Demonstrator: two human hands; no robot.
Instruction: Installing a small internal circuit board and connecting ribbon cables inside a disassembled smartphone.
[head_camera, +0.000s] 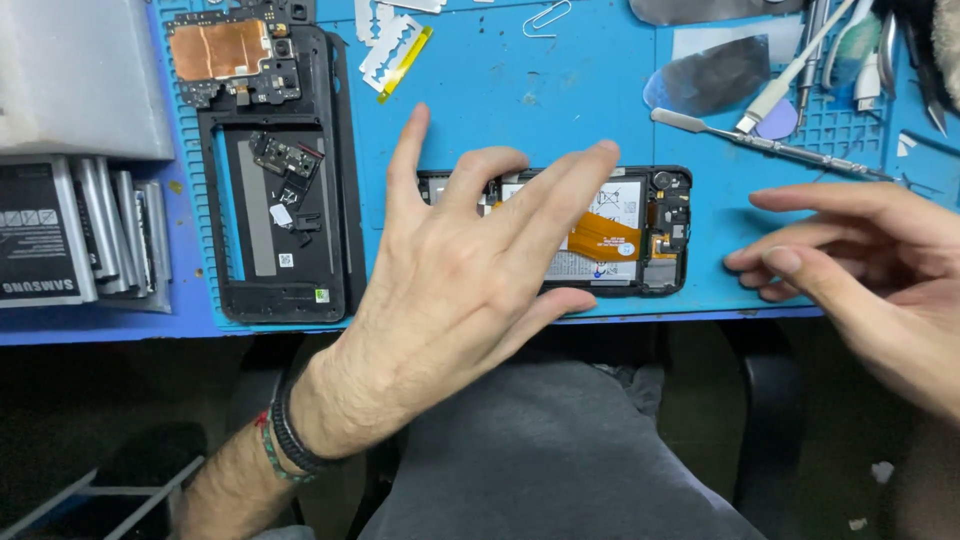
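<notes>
Left hand (455, 265) spread flat, fingers released, over opened phone (610, 232), likely steadying it on the blue mat (520, 90). Right hand (860, 270) loose, empty, just right of phone. Far left: stripped phone frame (275, 200); far right: metal spudger (770, 145) within reach.

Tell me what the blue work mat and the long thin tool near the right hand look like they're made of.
The blue mat looks like soft matte silicone or rubber: moulded grid and ridges, no glare. The thin tool beyond the right hand looks like bare metal, probably steel: silvery, with bright highlights along its flat blade.
</notes>
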